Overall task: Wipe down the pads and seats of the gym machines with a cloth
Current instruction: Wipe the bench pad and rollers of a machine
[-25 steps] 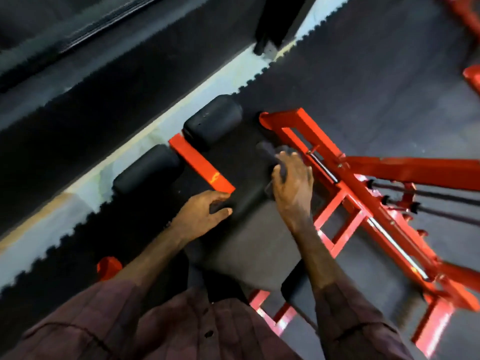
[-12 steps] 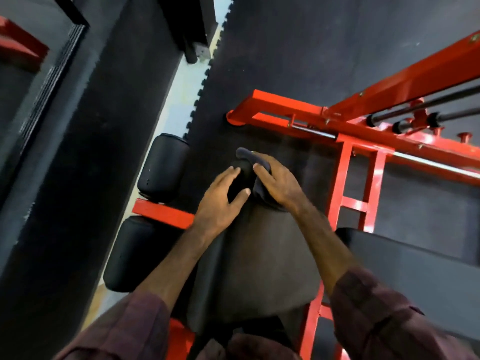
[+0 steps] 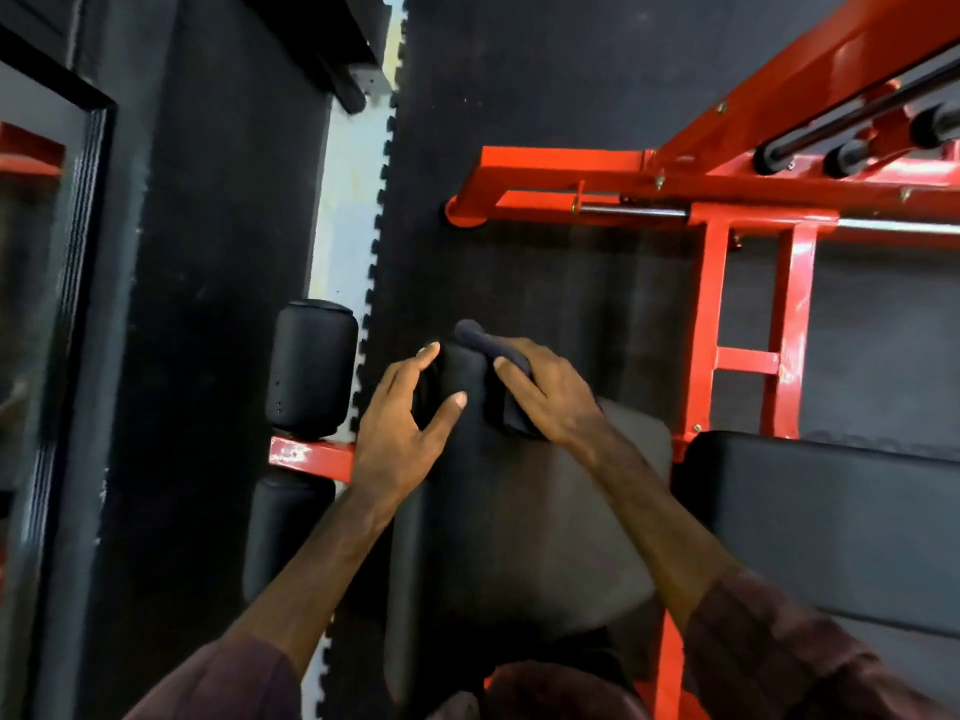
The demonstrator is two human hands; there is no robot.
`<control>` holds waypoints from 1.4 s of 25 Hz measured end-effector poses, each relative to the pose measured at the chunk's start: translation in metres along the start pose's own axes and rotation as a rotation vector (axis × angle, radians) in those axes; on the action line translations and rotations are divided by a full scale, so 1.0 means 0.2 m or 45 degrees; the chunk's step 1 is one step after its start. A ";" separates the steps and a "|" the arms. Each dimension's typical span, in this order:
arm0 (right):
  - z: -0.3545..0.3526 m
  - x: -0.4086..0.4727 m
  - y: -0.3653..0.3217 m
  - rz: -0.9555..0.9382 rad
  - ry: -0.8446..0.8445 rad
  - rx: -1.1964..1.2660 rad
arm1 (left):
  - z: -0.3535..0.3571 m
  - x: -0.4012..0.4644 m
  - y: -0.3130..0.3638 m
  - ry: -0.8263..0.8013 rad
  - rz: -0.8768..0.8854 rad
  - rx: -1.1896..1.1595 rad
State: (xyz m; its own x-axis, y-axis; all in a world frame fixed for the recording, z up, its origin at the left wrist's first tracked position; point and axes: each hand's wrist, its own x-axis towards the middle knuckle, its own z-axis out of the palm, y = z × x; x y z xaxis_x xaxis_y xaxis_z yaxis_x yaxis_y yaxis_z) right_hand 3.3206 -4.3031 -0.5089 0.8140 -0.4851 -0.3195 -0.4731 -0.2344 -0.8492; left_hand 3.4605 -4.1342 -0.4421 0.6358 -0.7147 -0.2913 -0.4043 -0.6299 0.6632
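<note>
Black rubber floor mats (image 3: 545, 122), pale floor strip (image 3: 345, 200), mirror (image 3: 31, 304) at left.

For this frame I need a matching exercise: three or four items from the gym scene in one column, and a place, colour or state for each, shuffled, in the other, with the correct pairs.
Things:
1. cloth
2. left hand
3. roller pad
4. machine frame

Descriptions:
A. painted red
B. black cylinder left of the hands, next to the pale floor strip
C. dark fabric under the right hand, at the far end of the seat pad
D. fingers spread around the far end of the seat pad, holding no cloth

Pairs: 1-C, 2-D, 3-B, 4-A
</note>
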 end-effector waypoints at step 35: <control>-0.06 -0.54 0.82 0.694 0.646 0.068 | 0.61 0.34 0.40 -0.920 0.952 1.410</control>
State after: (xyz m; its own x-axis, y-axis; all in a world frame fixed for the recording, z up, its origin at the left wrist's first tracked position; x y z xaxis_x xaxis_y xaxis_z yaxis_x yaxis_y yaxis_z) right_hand 3.1506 -4.2982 -0.6092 0.2067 -0.8532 -0.4789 -0.7374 0.1858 -0.6494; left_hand 3.3902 -4.2700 -0.4924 -0.2488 -0.7474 -0.6160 -0.9619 0.2651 0.0669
